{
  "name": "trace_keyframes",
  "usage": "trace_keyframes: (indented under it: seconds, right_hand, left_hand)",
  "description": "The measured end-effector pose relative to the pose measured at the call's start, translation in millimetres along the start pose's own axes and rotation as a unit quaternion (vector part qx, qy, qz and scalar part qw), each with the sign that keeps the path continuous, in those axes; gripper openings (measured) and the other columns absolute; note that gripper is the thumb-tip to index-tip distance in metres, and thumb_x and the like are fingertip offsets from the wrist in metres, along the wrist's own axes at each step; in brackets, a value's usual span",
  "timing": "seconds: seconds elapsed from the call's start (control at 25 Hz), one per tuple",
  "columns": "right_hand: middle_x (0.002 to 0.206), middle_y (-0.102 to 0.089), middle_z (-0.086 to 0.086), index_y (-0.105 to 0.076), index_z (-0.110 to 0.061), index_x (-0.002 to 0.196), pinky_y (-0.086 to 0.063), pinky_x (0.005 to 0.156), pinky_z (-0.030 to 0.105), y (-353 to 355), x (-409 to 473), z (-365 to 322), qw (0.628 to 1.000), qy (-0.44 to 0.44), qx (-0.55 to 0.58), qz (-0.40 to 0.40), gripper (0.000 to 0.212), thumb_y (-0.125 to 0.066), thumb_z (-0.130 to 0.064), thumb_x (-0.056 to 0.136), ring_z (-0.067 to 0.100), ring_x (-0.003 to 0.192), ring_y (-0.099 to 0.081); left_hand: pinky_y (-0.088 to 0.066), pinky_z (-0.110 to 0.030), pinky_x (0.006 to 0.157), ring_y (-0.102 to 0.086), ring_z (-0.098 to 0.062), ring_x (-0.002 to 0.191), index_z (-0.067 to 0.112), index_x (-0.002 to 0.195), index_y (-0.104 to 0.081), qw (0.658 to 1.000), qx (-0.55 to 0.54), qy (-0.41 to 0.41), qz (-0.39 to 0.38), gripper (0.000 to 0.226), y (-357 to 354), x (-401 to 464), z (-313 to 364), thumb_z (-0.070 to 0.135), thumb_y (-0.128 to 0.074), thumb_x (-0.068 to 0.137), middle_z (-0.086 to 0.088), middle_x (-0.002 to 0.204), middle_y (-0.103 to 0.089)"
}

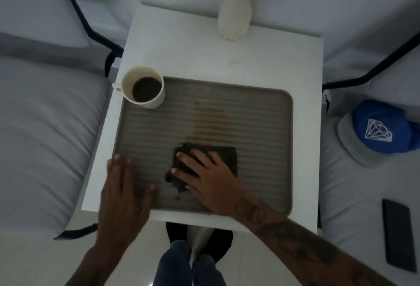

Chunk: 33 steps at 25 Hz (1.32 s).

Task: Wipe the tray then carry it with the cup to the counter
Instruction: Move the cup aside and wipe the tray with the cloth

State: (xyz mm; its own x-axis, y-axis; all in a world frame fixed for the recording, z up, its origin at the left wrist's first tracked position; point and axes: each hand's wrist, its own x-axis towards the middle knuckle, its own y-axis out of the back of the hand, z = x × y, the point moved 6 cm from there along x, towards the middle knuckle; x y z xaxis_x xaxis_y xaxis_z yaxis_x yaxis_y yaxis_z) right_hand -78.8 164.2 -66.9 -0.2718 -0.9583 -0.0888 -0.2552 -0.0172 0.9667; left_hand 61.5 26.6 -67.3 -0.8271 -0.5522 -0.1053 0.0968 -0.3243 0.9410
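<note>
1. Presently, the right hand (204, 179) presses a cloth (204, 163) flat, open-palmed, on the tray (288, 149), which lies on the desk (204, 53).
2. The left hand (123, 185), flat and holding nothing, steadies the tray's near-left edge.
3. The cup (144, 88) stands full at the far-left corner; a wide stroke could tip it.
4. A stain (204, 119) beyond the cloth may be missed.

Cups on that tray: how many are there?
1. The cup stands on the tray's far left corner, dark drink inside. The cloth is too flat to hide another.
</note>
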Motion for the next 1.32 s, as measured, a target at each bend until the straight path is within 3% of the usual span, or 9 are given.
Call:
trace_keyframes:
  seconds: [0.16,0.4,0.48,0.64,0.8,0.88,1.0,1.12,1.32]
  right_hand:
    - [0.146,-0.047,-0.002,-0.048,-0.035,0.137,-0.038,0.094,0.043,-4,-4,25,1.000,0.018,-0.003,0.005,0.044,-0.052,-0.041,0.093,0.026,0.123,-0.047]
    - [0.144,-0.046,0.006,-0.053,-0.028,0.136,-0.037,0.103,0.046,14,-72,91,0.973,-0.219,0.055,0.055,0.042,-0.053,-0.032,0.094,0.036,0.120,-0.046]
    - [0.142,-0.050,0.006,-0.056,-0.024,0.133,-0.035,0.106,0.040,10,-37,67,0.971,-0.206,0.086,0.082,0.041,-0.057,-0.024,0.092,0.036,0.120,-0.045]
    - [0.131,-0.061,0.007,-0.064,-0.013,0.122,-0.046,0.094,0.043,-2,82,-33,0.984,-0.066,0.134,0.099,0.036,-0.065,-0.014,0.086,0.035,0.111,-0.052]
    - [0.137,-0.057,-0.009,-0.060,-0.026,0.124,-0.038,0.094,0.040,1,83,-26,0.990,-0.071,0.098,0.070,0.034,-0.056,-0.025,0.091,0.024,0.117,-0.052]
    - [0.142,-0.050,-0.013,-0.056,-0.030,0.128,-0.037,0.101,0.045,5,27,23,0.987,-0.135,0.076,0.037,0.035,-0.049,-0.031,0.094,0.023,0.122,-0.050]
    - [0.142,-0.051,-0.002,-0.058,-0.020,0.127,-0.038,0.104,0.050,24,-51,99,0.961,-0.263,0.077,0.040,0.040,-0.041,-0.034,0.094,0.031,0.122,-0.052]
    - [0.137,-0.055,0.007,-0.061,-0.015,0.124,-0.036,0.104,0.050,26,-43,92,0.941,-0.323,0.069,0.077,0.043,-0.043,-0.025,0.085,0.040,0.120,-0.050]
    - [0.139,-0.055,0.001,-0.058,-0.019,0.129,-0.039,0.101,0.046,7,93,-28,0.977,-0.158,0.115,0.081,0.046,-0.047,-0.022,0.084,0.030,0.121,-0.048]
  left_hand:
    - [-0.022,-0.058,0.117,-0.012,-0.035,0.150,-0.006,0.150,-0.018,0.992,0.089,-0.071,-0.060,0.075,-19,-12,-18,0.043,-0.033,0.096,-0.023,0.161,-0.012]
    - [-0.016,-0.052,0.121,-0.011,-0.033,0.151,-0.005,0.151,-0.018,0.993,0.088,-0.045,-0.061,0.073,-20,-10,-16,0.045,-0.030,0.098,-0.022,0.162,-0.011]
    - [-0.016,-0.051,0.121,-0.013,-0.034,0.150,-0.006,0.150,-0.020,0.994,0.079,-0.052,-0.054,0.073,-21,-10,-16,0.045,-0.032,0.099,-0.022,0.161,-0.012]
    - [-0.013,-0.050,0.121,-0.012,-0.033,0.150,-0.005,0.150,-0.019,0.993,0.083,-0.061,-0.063,0.082,-21,-11,-15,0.055,-0.035,0.096,-0.023,0.161,-0.012]
    - [-0.014,-0.049,0.122,-0.008,-0.031,0.151,-0.002,0.152,-0.015,0.993,0.064,-0.046,-0.084,0.095,-20,-11,-18,0.067,-0.037,0.091,-0.020,0.162,-0.008]
    - [-0.016,-0.050,0.121,-0.008,-0.031,0.151,-0.002,0.152,-0.016,0.995,0.047,-0.045,-0.082,0.097,-18,-11,-18,0.068,-0.039,0.090,-0.019,0.163,-0.008]
    - [-0.017,-0.050,0.121,-0.009,-0.030,0.151,-0.002,0.152,-0.016,0.995,0.040,-0.044,-0.084,0.098,-18,-10,-18,0.069,-0.042,0.089,-0.018,0.163,-0.008]
    - [-0.019,-0.051,0.120,-0.009,-0.030,0.151,-0.001,0.152,-0.016,0.995,0.033,-0.036,-0.091,0.100,-18,-10,-19,0.071,-0.042,0.087,-0.018,0.163,-0.008]
    - [-0.014,-0.050,0.121,-0.008,-0.030,0.151,-0.003,0.151,-0.017,0.995,0.016,-0.042,-0.092,0.116,-16,-11,-16,0.081,-0.046,0.077,-0.019,0.162,-0.010]
